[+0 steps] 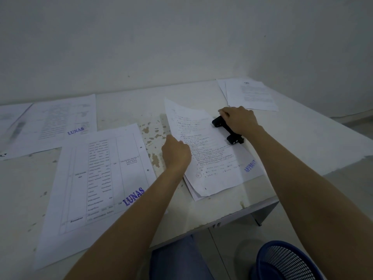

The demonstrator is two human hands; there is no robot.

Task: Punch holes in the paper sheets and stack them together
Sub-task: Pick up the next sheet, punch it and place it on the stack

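Note:
A black hole punch (221, 126) sits on the white table (302, 142), right of centre. My right hand (240, 120) rests on top of it, fingers curled over its lever. A printed sheet (201, 150) has its right edge slid into the punch, and my left hand (176, 152) pinches the sheet's left edge, which lifts slightly. Under that sheet lie other sheets, one stamped "APPROV" in blue (250, 165). A punched sheet with a table and a blue "LUNAS" stamp (101, 178) lies flat to the left.
More printed sheets lie at the far left (54, 122) and the far right corner (250, 93). A blue mesh wastebasket (286, 261) stands on the floor below the table's front edge. A white wall rises behind the table. Worn patches (153, 136) mark the tabletop.

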